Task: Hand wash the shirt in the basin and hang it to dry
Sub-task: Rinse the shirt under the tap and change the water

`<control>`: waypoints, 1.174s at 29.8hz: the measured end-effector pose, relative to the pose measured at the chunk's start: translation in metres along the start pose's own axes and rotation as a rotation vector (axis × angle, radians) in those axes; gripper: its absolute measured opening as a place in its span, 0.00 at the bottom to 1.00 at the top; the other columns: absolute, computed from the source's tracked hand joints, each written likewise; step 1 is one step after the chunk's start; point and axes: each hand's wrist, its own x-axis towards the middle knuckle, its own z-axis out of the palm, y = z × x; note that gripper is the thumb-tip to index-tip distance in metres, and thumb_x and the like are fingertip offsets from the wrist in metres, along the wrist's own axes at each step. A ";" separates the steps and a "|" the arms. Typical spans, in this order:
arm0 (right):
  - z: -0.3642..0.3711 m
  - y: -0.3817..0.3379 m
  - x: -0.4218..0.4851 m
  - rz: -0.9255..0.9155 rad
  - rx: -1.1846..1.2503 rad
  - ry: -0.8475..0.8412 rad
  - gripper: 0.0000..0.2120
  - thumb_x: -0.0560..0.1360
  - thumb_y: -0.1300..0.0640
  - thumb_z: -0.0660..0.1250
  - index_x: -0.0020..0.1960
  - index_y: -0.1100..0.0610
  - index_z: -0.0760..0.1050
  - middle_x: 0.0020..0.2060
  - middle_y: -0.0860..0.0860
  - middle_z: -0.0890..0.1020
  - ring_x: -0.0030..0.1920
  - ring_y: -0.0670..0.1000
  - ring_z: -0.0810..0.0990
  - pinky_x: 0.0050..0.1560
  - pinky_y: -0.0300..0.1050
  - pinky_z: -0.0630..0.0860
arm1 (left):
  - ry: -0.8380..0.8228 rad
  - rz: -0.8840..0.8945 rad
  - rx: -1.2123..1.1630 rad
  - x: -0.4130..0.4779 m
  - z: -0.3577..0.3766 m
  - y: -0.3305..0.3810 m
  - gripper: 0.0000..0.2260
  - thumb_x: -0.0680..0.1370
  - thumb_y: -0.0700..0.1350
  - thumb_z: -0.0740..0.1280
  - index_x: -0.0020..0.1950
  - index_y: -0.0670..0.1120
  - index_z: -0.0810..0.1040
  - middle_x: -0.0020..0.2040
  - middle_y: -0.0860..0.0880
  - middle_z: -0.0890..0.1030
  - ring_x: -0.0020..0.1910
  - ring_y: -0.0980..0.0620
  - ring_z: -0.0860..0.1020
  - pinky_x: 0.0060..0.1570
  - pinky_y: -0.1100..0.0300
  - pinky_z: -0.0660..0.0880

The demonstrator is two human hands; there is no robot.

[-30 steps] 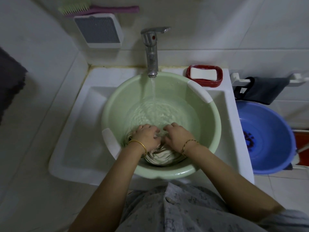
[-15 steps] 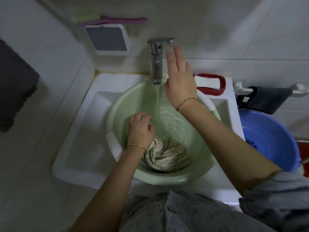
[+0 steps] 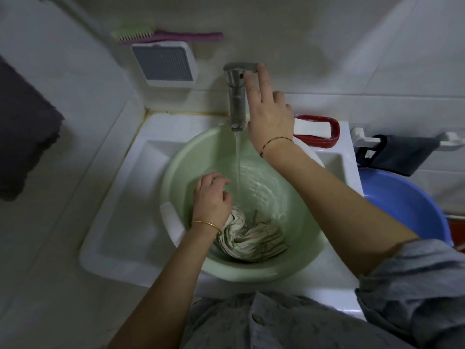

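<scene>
The right hand (image 3: 271, 122) is stretched forward and up over the green basin (image 3: 191, 157), palm turned away and fingers straight. Two fingertips (image 3: 263, 74) touch the end of the lever on the tap (image 3: 236, 96), so its grip is released, clasping nothing. A thin cord bracelet (image 3: 274, 142) circles that wrist, and the forearm crosses the basin's far right rim. A narrow stream of water (image 3: 237, 162) runs from the spout into the basin.

The left hand (image 3: 211, 200) hangs low inside the basin at its left side, knuckles up and fingers curled, with a gold bangle (image 3: 206, 224) on the wrist. The striped shirt (image 3: 254, 238) lies bunched and wet at the near side of the basin, one twisted end rising under the heel of this hand. The palm is hidden, so whether its grip has the cloth cannot be told.

The basin sits in a white sink (image 3: 120, 222). The right wrist covers part of the red soap dish (image 3: 332, 129) and its white bar of soap (image 3: 314, 128). A blue tub (image 3: 407, 210) is cut off at the right edge, and a dark towel (image 3: 22, 132) at the left.
</scene>
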 end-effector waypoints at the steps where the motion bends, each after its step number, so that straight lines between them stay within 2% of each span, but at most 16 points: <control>1: 0.000 0.002 0.000 -0.006 -0.010 0.005 0.37 0.75 0.67 0.59 0.77 0.53 0.45 0.77 0.54 0.48 0.57 0.61 0.70 0.49 0.53 0.71 | 0.005 -0.002 -0.003 0.000 0.000 -0.001 0.16 0.66 0.40 0.60 0.50 0.42 0.81 0.54 0.42 0.78 0.58 0.40 0.73 0.62 0.52 0.68; 6: 0.004 0.021 -0.009 -0.073 0.008 -0.012 0.39 0.72 0.69 0.59 0.77 0.53 0.44 0.76 0.55 0.54 0.56 0.60 0.70 0.49 0.54 0.74 | 0.040 -0.016 -0.023 0.001 0.003 -0.005 0.16 0.66 0.40 0.60 0.49 0.42 0.81 0.53 0.41 0.78 0.57 0.40 0.73 0.61 0.53 0.66; 10: 0.010 0.025 -0.052 -0.087 0.154 0.006 0.37 0.70 0.67 0.62 0.76 0.57 0.53 0.73 0.58 0.62 0.59 0.62 0.70 0.58 0.58 0.72 | -0.008 -0.063 0.040 0.001 0.005 -0.010 0.15 0.69 0.37 0.65 0.55 0.42 0.79 0.58 0.41 0.75 0.62 0.41 0.70 0.64 0.55 0.61; 11: 0.016 0.023 -0.071 -0.076 0.174 -0.088 0.34 0.71 0.65 0.62 0.75 0.57 0.56 0.71 0.58 0.64 0.61 0.62 0.69 0.60 0.58 0.71 | -0.028 -0.070 0.052 0.000 0.005 -0.011 0.16 0.70 0.37 0.66 0.57 0.42 0.78 0.59 0.41 0.74 0.63 0.41 0.69 0.65 0.56 0.59; 13: 0.034 0.017 -0.110 -0.035 0.158 -0.486 0.27 0.75 0.58 0.61 0.73 0.56 0.59 0.68 0.58 0.66 0.64 0.61 0.67 0.62 0.56 0.70 | -0.091 -0.075 0.084 0.000 0.004 -0.011 0.18 0.72 0.40 0.65 0.62 0.44 0.76 0.64 0.42 0.72 0.66 0.43 0.67 0.67 0.57 0.57; 15: 0.055 0.013 -0.140 0.023 0.120 -0.856 0.28 0.76 0.47 0.60 0.73 0.54 0.57 0.69 0.58 0.64 0.67 0.62 0.65 0.65 0.56 0.67 | -0.200 -0.071 0.143 -0.001 0.006 -0.013 0.20 0.75 0.45 0.64 0.68 0.48 0.71 0.69 0.44 0.67 0.69 0.44 0.63 0.69 0.56 0.57; 17: 0.069 0.012 -0.151 0.061 0.123 -1.020 0.36 0.75 0.40 0.60 0.76 0.50 0.49 0.73 0.58 0.59 0.70 0.63 0.61 0.69 0.58 0.63 | -0.379 -0.087 0.208 -0.002 0.008 -0.017 0.25 0.76 0.52 0.63 0.73 0.52 0.64 0.74 0.45 0.61 0.72 0.43 0.59 0.71 0.53 0.57; 18: 0.072 0.012 -0.149 0.086 0.136 -1.060 0.37 0.75 0.40 0.61 0.76 0.50 0.47 0.73 0.59 0.58 0.71 0.63 0.61 0.69 0.57 0.62 | -0.486 -0.105 0.241 -0.001 0.010 -0.018 0.27 0.77 0.54 0.63 0.75 0.54 0.59 0.75 0.46 0.58 0.73 0.43 0.57 0.71 0.51 0.56; 19: 0.074 0.013 -0.145 0.101 0.134 -1.088 0.38 0.75 0.41 0.61 0.77 0.51 0.47 0.73 0.59 0.58 0.71 0.63 0.61 0.69 0.56 0.62 | -0.579 -0.115 0.280 -0.001 0.012 -0.019 0.29 0.77 0.56 0.62 0.76 0.55 0.56 0.76 0.46 0.58 0.73 0.42 0.57 0.71 0.50 0.57; 21: 0.078 0.015 -0.135 0.103 0.114 -1.130 0.32 0.76 0.45 0.63 0.75 0.55 0.57 0.70 0.59 0.65 0.68 0.60 0.67 0.67 0.51 0.66 | -0.654 -0.115 0.358 0.002 0.015 -0.022 0.30 0.77 0.58 0.62 0.75 0.54 0.56 0.74 0.45 0.63 0.71 0.42 0.61 0.68 0.50 0.59; 23: 0.081 0.018 -0.127 0.171 0.145 -1.121 0.24 0.75 0.48 0.66 0.67 0.59 0.70 0.64 0.58 0.74 0.63 0.58 0.73 0.61 0.47 0.71 | -0.565 -0.103 0.414 0.007 0.014 -0.024 0.25 0.76 0.59 0.62 0.70 0.52 0.65 0.68 0.45 0.71 0.66 0.43 0.68 0.62 0.51 0.64; 24: 0.083 0.021 -0.124 0.244 0.188 -1.076 0.21 0.74 0.50 0.67 0.63 0.59 0.72 0.61 0.58 0.76 0.61 0.58 0.75 0.58 0.46 0.72 | -0.481 -0.093 0.419 0.009 0.014 -0.026 0.21 0.76 0.58 0.62 0.66 0.51 0.69 0.63 0.44 0.76 0.62 0.42 0.72 0.59 0.52 0.67; 27: 0.078 0.034 -0.114 0.539 0.351 -0.840 0.15 0.74 0.50 0.65 0.57 0.58 0.73 0.54 0.57 0.79 0.54 0.58 0.77 0.53 0.48 0.74 | -0.215 -0.140 0.254 0.012 0.012 -0.031 0.15 0.78 0.53 0.60 0.60 0.47 0.71 0.53 0.40 0.80 0.52 0.38 0.78 0.50 0.50 0.75; 30: 0.069 0.042 -0.104 0.724 0.413 -0.587 0.11 0.76 0.51 0.62 0.52 0.57 0.72 0.51 0.56 0.78 0.45 0.58 0.77 0.44 0.47 0.73 | -0.039 -0.229 0.063 0.014 0.011 -0.033 0.16 0.78 0.50 0.60 0.63 0.44 0.69 0.56 0.37 0.78 0.52 0.36 0.77 0.50 0.48 0.75; 32: 0.065 0.039 -0.101 0.724 0.413 -0.461 0.11 0.78 0.52 0.60 0.56 0.57 0.71 0.55 0.56 0.73 0.46 0.57 0.75 0.44 0.48 0.72 | -0.024 -0.234 0.052 0.014 0.012 -0.035 0.18 0.79 0.52 0.59 0.65 0.43 0.67 0.58 0.36 0.74 0.54 0.36 0.75 0.51 0.48 0.74; 35: 0.066 0.028 -0.102 0.558 0.272 -0.420 0.18 0.79 0.54 0.59 0.68 0.55 0.65 0.62 0.59 0.69 0.59 0.60 0.71 0.56 0.53 0.70 | -0.110 -0.173 0.194 0.011 0.018 -0.035 0.27 0.76 0.58 0.50 0.70 0.46 0.65 0.62 0.35 0.67 0.58 0.35 0.71 0.57 0.47 0.70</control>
